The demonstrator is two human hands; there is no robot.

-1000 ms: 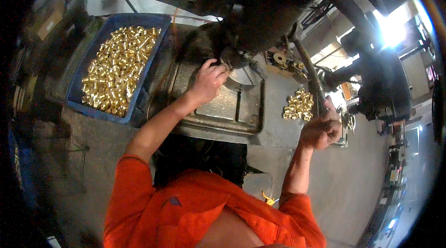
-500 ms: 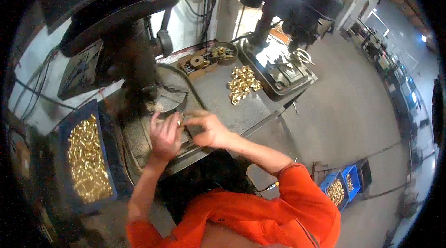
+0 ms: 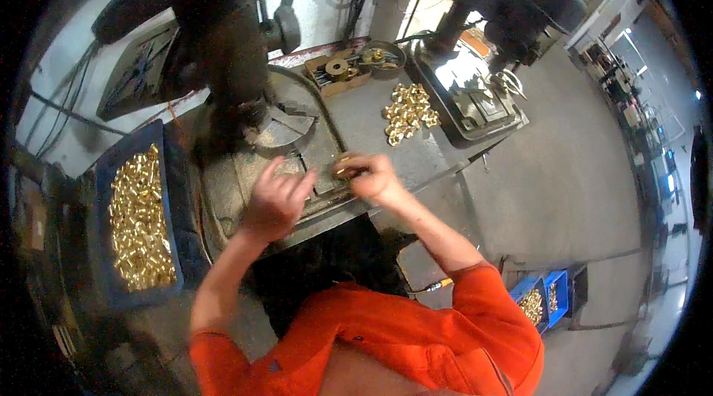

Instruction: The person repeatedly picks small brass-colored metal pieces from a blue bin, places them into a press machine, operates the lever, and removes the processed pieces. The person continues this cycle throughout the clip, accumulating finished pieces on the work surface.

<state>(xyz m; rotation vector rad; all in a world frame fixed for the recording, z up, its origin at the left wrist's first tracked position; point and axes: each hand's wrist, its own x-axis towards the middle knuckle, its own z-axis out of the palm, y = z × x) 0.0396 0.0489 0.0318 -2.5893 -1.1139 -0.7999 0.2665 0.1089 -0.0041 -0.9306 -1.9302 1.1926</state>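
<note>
My right hand (image 3: 373,179) is closed on a small brass fitting (image 3: 342,167), partly hidden by its fingers, over the right edge of the machine's metal table (image 3: 246,177). To its left, over the same table, my left hand (image 3: 278,199) has its fingers apart and nothing visible in it. Just beyond both hands, a curved metal guard or fixture (image 3: 286,127) sits under the dark drill press (image 3: 223,62). A pile of brass fittings (image 3: 407,115) lies on the grey bench beyond my right hand. At the left, a dark blue tray (image 3: 168,195) holds many brass pieces.
A second drill press (image 3: 475,14) stands at the back right, its base (image 3: 475,125) rimmed. Behind the bench are a cardboard box (image 3: 343,86) of metal parts and a round tin (image 3: 394,69). Blue bins (image 3: 561,285) with brass pieces stand at lower right.
The hands, close together before, have drawn apart. My right hand has moved right with the brass fitting; my left hand's fingers have spread. The whole view has shifted slightly.
</note>
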